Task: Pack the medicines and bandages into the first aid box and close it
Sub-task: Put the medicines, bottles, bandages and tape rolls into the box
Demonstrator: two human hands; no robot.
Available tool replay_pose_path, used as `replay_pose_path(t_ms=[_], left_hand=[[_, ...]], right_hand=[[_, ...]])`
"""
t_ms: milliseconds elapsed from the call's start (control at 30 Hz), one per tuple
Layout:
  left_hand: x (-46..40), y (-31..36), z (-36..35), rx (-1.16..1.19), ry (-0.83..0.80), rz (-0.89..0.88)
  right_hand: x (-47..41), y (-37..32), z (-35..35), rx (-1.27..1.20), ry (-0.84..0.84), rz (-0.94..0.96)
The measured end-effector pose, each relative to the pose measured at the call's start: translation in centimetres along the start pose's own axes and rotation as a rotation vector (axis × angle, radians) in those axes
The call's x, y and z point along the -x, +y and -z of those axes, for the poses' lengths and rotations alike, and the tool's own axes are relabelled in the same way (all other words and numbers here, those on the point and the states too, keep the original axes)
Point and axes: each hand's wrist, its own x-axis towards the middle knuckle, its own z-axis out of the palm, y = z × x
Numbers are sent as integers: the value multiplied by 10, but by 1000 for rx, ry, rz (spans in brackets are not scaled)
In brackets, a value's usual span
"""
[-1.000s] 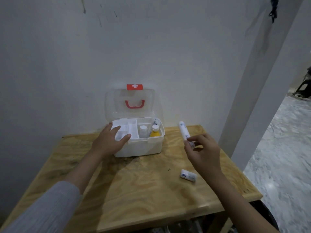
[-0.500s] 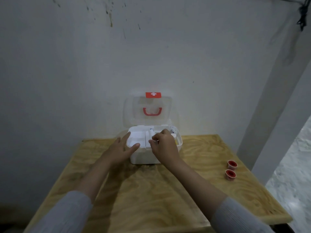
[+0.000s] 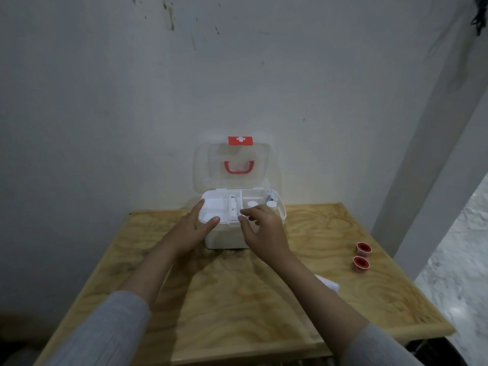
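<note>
The white first aid box (image 3: 227, 237) stands open at the back of the wooden table, its clear lid (image 3: 235, 167) with red handle upright against the wall. A white tube (image 3: 232, 204) lies in the tray's middle slot; small white bottles (image 3: 271, 204) stand in the right part. My left hand (image 3: 194, 228) rests on the box's front left corner, thumb on the tray rim. My right hand (image 3: 261, 228) hovers at the box's front, fingers apart, just off the tube's near end. Another white tube (image 3: 328, 283) lies on the table beside my right forearm.
Two small red-capped rolls (image 3: 362, 256) sit near the table's right edge. The table (image 3: 237, 299) ends close on the right beside a white pillar (image 3: 433, 159). The wall stands directly behind the box.
My right hand carried the white tube from the table's right side into the box's middle slot and has let it go. The view has shifted right. My left hand stayed on the box.
</note>
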Motion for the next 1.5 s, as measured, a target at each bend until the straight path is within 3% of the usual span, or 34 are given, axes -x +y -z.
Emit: replay_pose_path(t_ms=[167,300,467,600,733,1000,1200,1400,1500], left_hand=[[-3,-5,1,-25,21,-30],[-4,-1,-5,-225,180,-96],[-1,-3,-13,-190,291,-216],[-1,-6,-17,-133,328,-255],[-4,-13,-16,-91,316,-279],[-6,-15,-15,-50,281,-261],[-5,-15,-16,-41,260,-228],[-3,-12,-15,-11,249,-242],[-2,-13,-13,0,235,-233]], right_hand=[[38,30,58,5,-37,-130],[74,63,111,41,-81,-401],[109,81,137,98,-222,-543],[119,81,129,131,-204,-505],[108,72,119,13,-139,-505],[29,25,86,-101,-134,-245],[-48,-23,46,40,-279,-4],[-82,-27,-15,385,-503,110],[-84,-20,-25,422,-563,115]])
